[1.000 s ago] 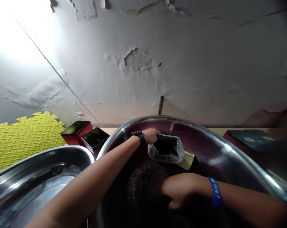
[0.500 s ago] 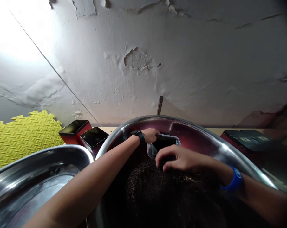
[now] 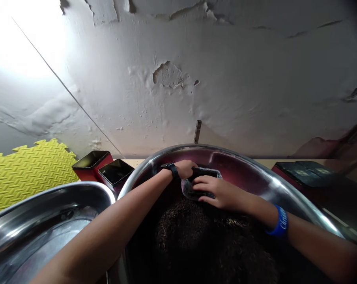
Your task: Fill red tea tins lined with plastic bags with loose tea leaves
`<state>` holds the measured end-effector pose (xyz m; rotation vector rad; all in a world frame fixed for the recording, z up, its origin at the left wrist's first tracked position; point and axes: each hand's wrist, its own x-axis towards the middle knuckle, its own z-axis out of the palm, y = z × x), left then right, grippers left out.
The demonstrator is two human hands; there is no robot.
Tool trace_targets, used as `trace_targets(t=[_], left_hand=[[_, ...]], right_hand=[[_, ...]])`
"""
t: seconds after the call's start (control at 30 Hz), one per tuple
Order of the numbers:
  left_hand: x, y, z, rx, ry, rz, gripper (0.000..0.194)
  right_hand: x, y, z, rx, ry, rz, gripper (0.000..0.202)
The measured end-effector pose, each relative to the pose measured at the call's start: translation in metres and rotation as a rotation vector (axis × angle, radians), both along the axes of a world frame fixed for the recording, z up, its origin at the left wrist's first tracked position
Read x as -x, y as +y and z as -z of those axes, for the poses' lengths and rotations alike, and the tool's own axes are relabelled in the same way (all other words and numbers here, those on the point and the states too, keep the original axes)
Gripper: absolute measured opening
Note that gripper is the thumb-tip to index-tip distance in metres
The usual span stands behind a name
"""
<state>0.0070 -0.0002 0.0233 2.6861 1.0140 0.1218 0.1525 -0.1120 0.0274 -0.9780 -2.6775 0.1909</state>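
A clear plastic bag [image 3: 186,190] with an open mouth stands inside a big shiny metal basin [image 3: 246,159]. My left hand [image 3: 185,169], with a dark watch at the wrist, pinches the bag's rim at its far left side. Over the bag's mouth is my right hand [image 3: 221,192], a blue band on its wrist. Its fingers are stretched out and apart, their tips partly inside the opening. Dark, dry, leaf-like bits [image 3: 184,225] fill the basin's bottom below both hands. How full the bag is stays hidden behind the right hand.
A second metal basin [image 3: 105,188] sits at the left, against the big one. Two open red-and-black tins [image 3: 116,172] stand behind it, beside a yellow foam mat [image 3: 33,169]. Dark-lidded boxes [image 3: 308,173] are at the right. A peeling wall [image 3: 172,110] rises behind.
My right hand has moved slightly left and forward onto the bag's mouth, and its curled fingers have spread out. The left hand keeps its hold on the bag's rim.
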Motion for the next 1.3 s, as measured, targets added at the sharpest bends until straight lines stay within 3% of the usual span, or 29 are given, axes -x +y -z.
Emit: trace_targets(t=[0.13, 0.37, 0.47, 0.57, 0.73, 0.9, 1.07, 1.2, 1.3], left_hand=[[0.000, 0.001, 0.001, -0.003, 0.014, 0.001, 0.042], [0.000, 0.001, 0.002, -0.007, 0.003, 0.023, 0.038], [0.000, 0.000, 0.001, 0.002, 0.014, 0.008, 0.038], [0.000, -0.002, -0.001, 0.009, 0.018, 0.008, 0.039], [-0.001, -0.004, -0.004, 0.009, 0.033, -0.008, 0.038], [0.000, -0.003, -0.002, 0.020, 0.041, -0.008, 0.039], [-0.001, -0.002, -0.001, 0.006, 0.043, 0.000, 0.040], [-0.001, -0.003, -0.001, 0.021, 0.034, 0.011, 0.041], [-0.002, -0.003, 0.000, 0.020, 0.023, -0.005, 0.041]], right_hand=[[-0.004, 0.003, 0.004, 0.078, -0.128, -0.072, 0.027], [-0.010, -0.002, -0.014, 0.079, -0.002, -0.020, 0.028], [-0.010, -0.005, -0.018, 0.109, -0.061, -0.054, 0.027], [-0.011, -0.006, -0.019, 0.108, -0.112, 0.010, 0.036], [-0.013, -0.003, -0.015, 0.103, -0.033, 0.034, 0.034], [-0.014, 0.000, -0.010, 0.148, -0.048, 0.106, 0.045], [-0.010, -0.002, -0.010, 0.143, 0.004, 0.026, 0.031], [-0.003, -0.005, -0.006, 0.156, 0.040, 0.076, 0.043], [0.007, -0.011, 0.003, 0.213, 0.042, -0.015, 0.038]])
